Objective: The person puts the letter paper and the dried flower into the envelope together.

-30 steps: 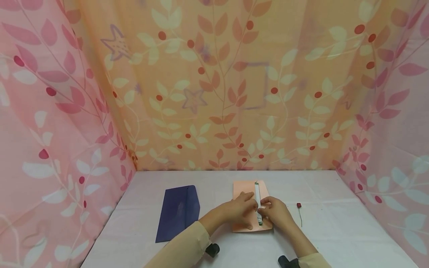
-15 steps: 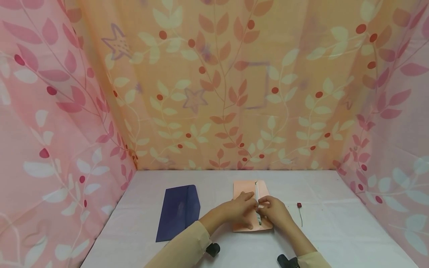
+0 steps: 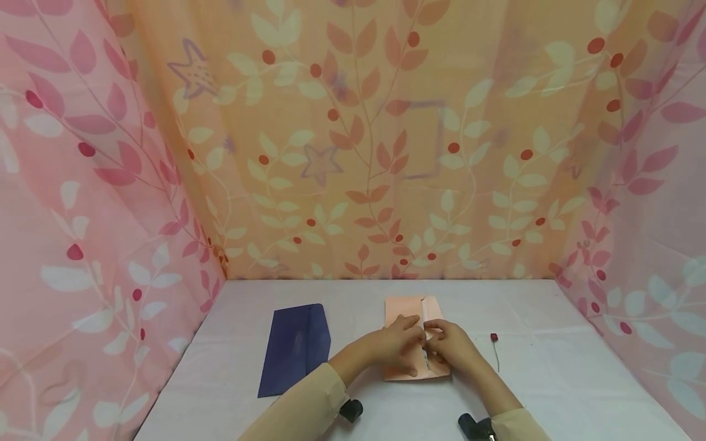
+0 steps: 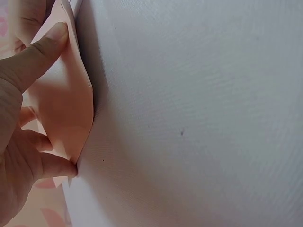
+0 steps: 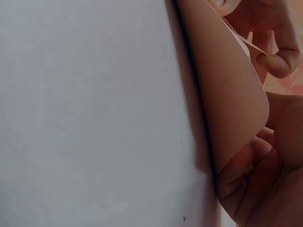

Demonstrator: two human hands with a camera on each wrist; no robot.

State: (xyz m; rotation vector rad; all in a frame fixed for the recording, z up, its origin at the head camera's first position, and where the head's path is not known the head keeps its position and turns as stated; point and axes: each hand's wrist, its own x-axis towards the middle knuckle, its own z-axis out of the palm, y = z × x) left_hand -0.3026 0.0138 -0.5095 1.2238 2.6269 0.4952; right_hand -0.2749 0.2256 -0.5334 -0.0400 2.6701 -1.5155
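Observation:
A peach paper envelope [image 3: 404, 305] lies on the white table with its flap [image 3: 436, 311] opened out to the right. My left hand [image 3: 393, 344] is spread across its body, fingertips at the slit; the left wrist view shows the thumb [image 4: 56, 35] pressing on the paper. In the right wrist view a left fingertip [image 5: 272, 62] hooks the lip of the opening. My right hand [image 3: 456, 350] reaches over the flap, thumb and index finger bent together at the slit. Between them a thin strip of a white card [image 3: 426, 360] with green marks shows; the rest is hidden inside.
A dark blue envelope [image 3: 289, 349] lies to the left, partly behind the left sleeve [image 3: 300, 404]. Right of the right hand is a small red rose [image 3: 494, 337] on a thin stem. Patterned curtains [image 3: 353, 153] enclose the table at the back and both sides.
The white card has slid left into the peach envelope, from a wide strip to a thin sliver. The right fingers moved slightly with it; the left hand stayed in place.

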